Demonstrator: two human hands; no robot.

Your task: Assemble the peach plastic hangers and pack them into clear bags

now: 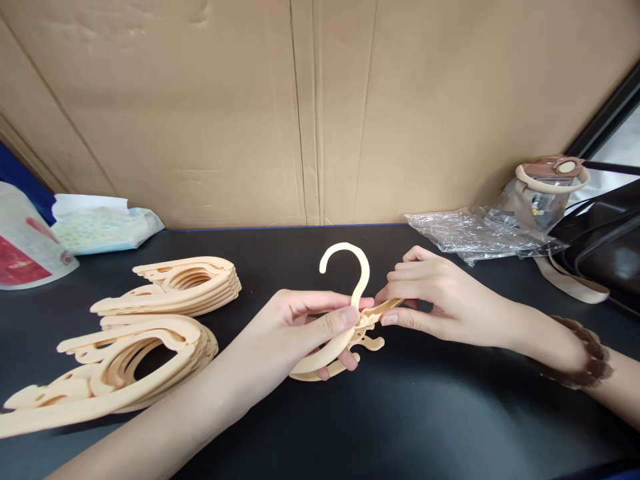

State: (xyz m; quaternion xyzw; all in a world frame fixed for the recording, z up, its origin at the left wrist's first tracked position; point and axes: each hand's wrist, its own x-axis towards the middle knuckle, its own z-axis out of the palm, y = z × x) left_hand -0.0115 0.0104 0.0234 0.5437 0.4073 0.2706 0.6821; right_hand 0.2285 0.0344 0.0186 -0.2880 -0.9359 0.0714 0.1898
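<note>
A cream plastic folding hanger [364,270] is held up between my hands over the black table, its hook upright and curling to the left. My left hand [310,327] grips it at the base of the hook, thumb in front and fingers behind. With thumb and fingers, my right hand [430,297] pinches an arm of the hanger on its right side. Other curved parts hang below my left fingers, partly hidden by them. Two stacks of matching cream hanger pieces, a rear stack [200,287] and a front stack [150,360], lie left of my left hand.
A tissue pack [105,227] and a white-and-red roll [30,247] stand at the back left. Clear plastic wrapping [460,230], a drinking bottle [547,193] with a strap and a black bag [610,240] are at the right. A cardboard wall [225,120] rises behind the table.
</note>
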